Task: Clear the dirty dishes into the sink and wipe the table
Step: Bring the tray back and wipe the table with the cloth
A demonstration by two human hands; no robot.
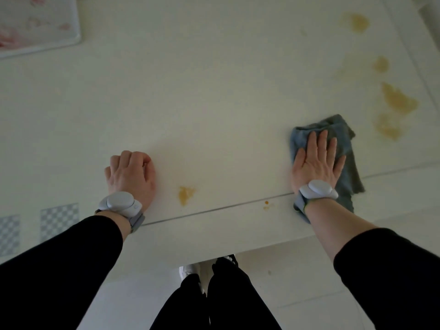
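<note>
A white table [202,96] fills the view. My right hand [315,160] lies flat, fingers spread, pressing a grey-blue cloth [345,148] onto the table near its front edge at the right. My left hand [131,175] rests on the table at the left as a closed fist with nothing in it. Yellow-brown stains mark the surface: a small one [185,194] between my hands, tiny spots [266,204] near the front seam, and several larger patches [397,103] beyond the cloth at the right.
A pale tray or mat with pink marks [35,25] lies at the far left corner. Checkered grey patches [59,219] sit at the left front edge. The table's front edge runs just below my wrists, with my legs and the floor [297,294] beneath.
</note>
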